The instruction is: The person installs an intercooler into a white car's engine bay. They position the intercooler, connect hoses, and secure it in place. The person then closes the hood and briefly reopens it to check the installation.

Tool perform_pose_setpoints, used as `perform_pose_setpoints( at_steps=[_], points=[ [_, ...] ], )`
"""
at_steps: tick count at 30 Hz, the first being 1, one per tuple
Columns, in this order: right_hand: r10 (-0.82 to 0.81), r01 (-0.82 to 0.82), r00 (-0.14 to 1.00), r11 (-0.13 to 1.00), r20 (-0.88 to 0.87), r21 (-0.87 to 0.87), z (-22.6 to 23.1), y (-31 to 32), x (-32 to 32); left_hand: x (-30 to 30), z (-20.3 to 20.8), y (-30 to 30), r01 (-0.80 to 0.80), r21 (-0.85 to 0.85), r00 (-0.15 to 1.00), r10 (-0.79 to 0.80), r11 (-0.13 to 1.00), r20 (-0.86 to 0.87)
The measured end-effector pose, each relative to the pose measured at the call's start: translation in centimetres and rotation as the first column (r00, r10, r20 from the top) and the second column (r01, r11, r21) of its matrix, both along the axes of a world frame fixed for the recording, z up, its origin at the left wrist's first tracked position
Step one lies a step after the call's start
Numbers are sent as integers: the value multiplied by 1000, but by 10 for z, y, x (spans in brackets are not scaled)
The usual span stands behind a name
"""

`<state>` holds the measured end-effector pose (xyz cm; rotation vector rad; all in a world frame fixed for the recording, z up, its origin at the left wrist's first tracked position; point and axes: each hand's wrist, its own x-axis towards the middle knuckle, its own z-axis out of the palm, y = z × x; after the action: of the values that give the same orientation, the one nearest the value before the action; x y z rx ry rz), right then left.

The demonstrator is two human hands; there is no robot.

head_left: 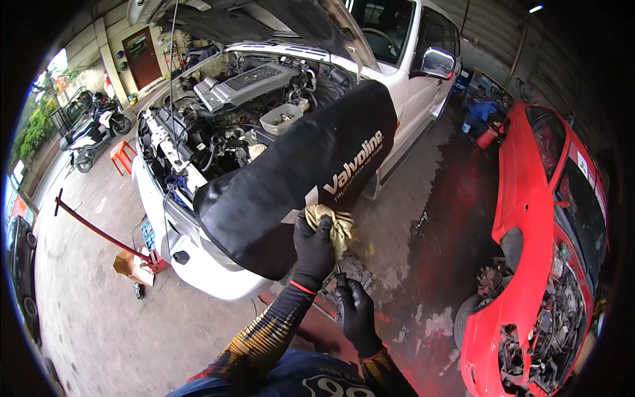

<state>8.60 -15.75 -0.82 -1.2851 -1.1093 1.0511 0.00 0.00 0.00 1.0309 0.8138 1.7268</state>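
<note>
My left hand (pixel 313 250), in a black glove, is closed round a crumpled yellow rag (pixel 338 228) in front of the white car's fender. Below it and to the right, my black-gloved right hand (pixel 358 312) grips a screwdriver (pixel 341 279) by its dark handle. Its thin shaft points up toward the rag; the tip is hidden. Behind my hands a black fender cover (pixel 284 192) drapes over the side of the white car (pixel 413 142). The car's hood (pixel 271 23) is raised over the exposed engine (pixel 248 86).
A tray of small parts (pixel 281 119) sits in the engine bay. To the left are a red floor jack (pixel 155 263), a cardboard box (pixel 132 268) and an orange stool (pixel 122 157). At right stands a red car (pixel 522 198) with its engine exposed; another person (pixel 483 116) crouches beyond.
</note>
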Motion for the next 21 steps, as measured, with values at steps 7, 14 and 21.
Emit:
perform_pose_setpoints(
  at_steps=[7,14,21],
  points=[
    [11,-30,960,997,280,65,18,32,23,-35,13,46,41,102,990,-27,994,-140],
    [135,-143,988,984,79,104,22,67,77,-107,86,135,-434,557,580,693,708,-428],
    [112,-119,981,992,-158,-36,20,174,187,-109,139,302,-338,697,565,729,632,-386]
  ],
)
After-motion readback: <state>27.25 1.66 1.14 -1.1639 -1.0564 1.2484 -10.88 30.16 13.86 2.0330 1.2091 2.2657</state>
